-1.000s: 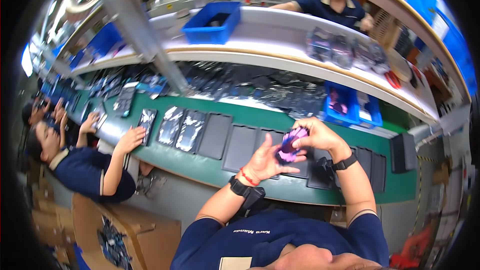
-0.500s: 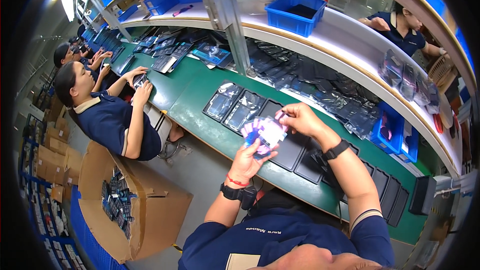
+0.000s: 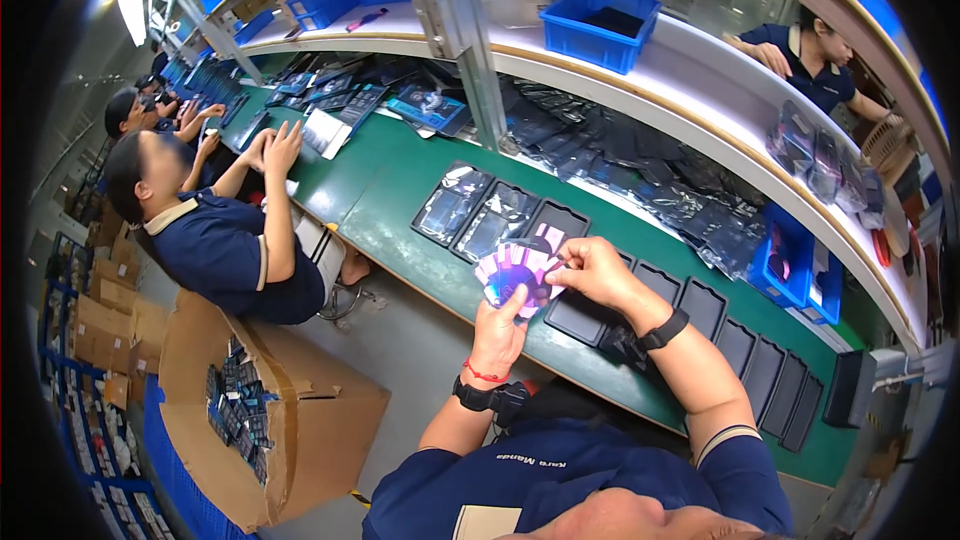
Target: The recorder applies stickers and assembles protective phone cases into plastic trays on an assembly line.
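Note:
Fanned out in my left hand (image 3: 498, 335) is a bunch of purple and pink cards (image 3: 510, 270), the thumb pressed across their faces. At the right edge of the fan, my right hand (image 3: 598, 272) pinches with thumb and fingertips at a card. Just beyond the fan stand two black trays (image 3: 454, 202) holding clear-wrapped dark items. A third black tray (image 3: 562, 218) sits partly behind the cards; whether the small pink piece over it lies inside or is part of the fan, I cannot tell. More black trays (image 3: 704, 307) run along the table under and past my right forearm.
Dark bagged items (image 3: 620, 155) are heaped along the back of the green table (image 3: 365, 195). Above runs a white shelf with a blue bin (image 3: 600, 25); a metal post (image 3: 455, 40) rises beside it. A co-worker (image 3: 225, 250) sits left, near a cardboard box (image 3: 330, 440).
The cards have turned into a neater, wider fan. My right hand has come down to the fan's right edge. The co-worker at left has raised both hands, and a white sheet now shows beside them.

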Action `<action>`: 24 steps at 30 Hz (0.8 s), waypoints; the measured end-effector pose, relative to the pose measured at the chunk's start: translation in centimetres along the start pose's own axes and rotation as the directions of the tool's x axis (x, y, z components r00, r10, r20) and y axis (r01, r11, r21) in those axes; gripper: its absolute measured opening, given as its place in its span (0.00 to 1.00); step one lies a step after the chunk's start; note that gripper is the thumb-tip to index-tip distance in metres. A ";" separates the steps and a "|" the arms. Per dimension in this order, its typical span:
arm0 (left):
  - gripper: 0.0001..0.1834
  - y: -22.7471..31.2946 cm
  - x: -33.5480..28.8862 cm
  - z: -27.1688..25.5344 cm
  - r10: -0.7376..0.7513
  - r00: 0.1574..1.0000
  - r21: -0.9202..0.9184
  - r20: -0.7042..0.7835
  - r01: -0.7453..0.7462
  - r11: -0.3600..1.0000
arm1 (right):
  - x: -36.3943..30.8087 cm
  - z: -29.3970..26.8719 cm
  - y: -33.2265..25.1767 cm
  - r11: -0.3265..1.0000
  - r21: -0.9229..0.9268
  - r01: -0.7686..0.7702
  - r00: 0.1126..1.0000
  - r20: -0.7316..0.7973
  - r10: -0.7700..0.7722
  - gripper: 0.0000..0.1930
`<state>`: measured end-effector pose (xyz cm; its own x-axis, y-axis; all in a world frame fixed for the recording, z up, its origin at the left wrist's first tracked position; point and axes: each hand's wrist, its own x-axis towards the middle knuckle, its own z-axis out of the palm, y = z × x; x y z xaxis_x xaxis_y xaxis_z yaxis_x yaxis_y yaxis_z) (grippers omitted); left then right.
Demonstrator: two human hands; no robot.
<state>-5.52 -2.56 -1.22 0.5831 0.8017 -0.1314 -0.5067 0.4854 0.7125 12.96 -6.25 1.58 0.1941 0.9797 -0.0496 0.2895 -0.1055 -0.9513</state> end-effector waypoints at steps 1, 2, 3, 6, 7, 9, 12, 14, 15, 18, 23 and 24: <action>0.12 0.1 0.2 0.4 -0.070 0.997 -0.124 -0.039 0.065 0.990 | -0.6 -0.9 -0.6 1.000 0.025 -0.018 1.000 0.003 0.017 0.11; 0.13 0.1 0.2 0.8 -0.142 0.988 -0.247 -0.068 0.121 0.961 | -1.2 -2.3 -1.5 0.998 0.049 -0.031 0.999 0.007 0.031 0.10; 0.14 -0.6 0.5 0.0 -0.118 0.989 -0.221 -0.086 0.097 0.970 | -1.2 -3.9 -0.7 0.994 0.063 -0.084 0.995 0.061 0.081 0.09; 0.15 -1.3 1.0 -0.1 -0.085 0.995 -0.066 -0.059 0.081 0.995 | -1.6 -6.4 0.9 0.953 -0.288 -0.096 0.994 0.022 0.107 0.09; 0.15 -1.5 1.0 0.2 -0.093 0.994 -0.062 -0.055 0.089 0.994 | -1.8 -6.2 1.3 0.953 -0.284 -0.103 0.994 0.015 0.111 0.09; 0.15 -1.7 1.1 1.1 -0.104 0.991 -0.074 -0.087 0.098 0.992 | -2.3 -5.7 2.0 0.903 -0.430 -0.008 0.999 -0.046 -0.013 0.10; 0.16 -2.8 1.5 0.4 -0.052 0.991 -0.028 -0.124 0.048 0.998 | -3.3 -6.1 1.0 0.899 -0.436 -0.049 0.997 -0.076 0.017 0.10; 0.16 -3.0 1.5 0.4 -0.002 0.988 -0.027 -0.157 -0.002 1.000 | -3.9 -7.1 1.1 0.889 -0.457 -0.004 0.994 -0.102 -0.048 0.09; 0.16 -2.9 1.4 0.3 -0.014 0.989 -0.028 -0.147 0.010 1.000 | -4.3 -8.1 0.8 0.937 -0.348 -0.030 0.999 -0.052 0.013 0.09; 0.13 -2.2 0.9 1.3 -0.031 0.986 -0.035 -0.163 0.026 0.999 | -6.6 -10.3 0.1 0.964 -0.223 -0.146 0.987 0.028 0.156 0.09; 0.13 -2.3 1.0 1.3 -0.028 0.987 0.001 -0.161 0.029 1.000 | -8.1 -6.7 -0.5 0.521 -0.848 -0.099 0.979 -0.176 -0.101 0.24; 0.13 -2.3 1.1 1.1 -0.031 0.986 0.003 -0.163 0.032 0.999 | -7.5 -5.8 -1.4 0.525 -0.849 -0.059 0.971 -0.171 -0.169 0.27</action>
<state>-3.04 -3.21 -2.27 0.4873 0.8325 -0.2636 -0.4863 0.5095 0.7099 16.55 -14.48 5.06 0.3001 0.9396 0.1648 0.9365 -0.2573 -0.2382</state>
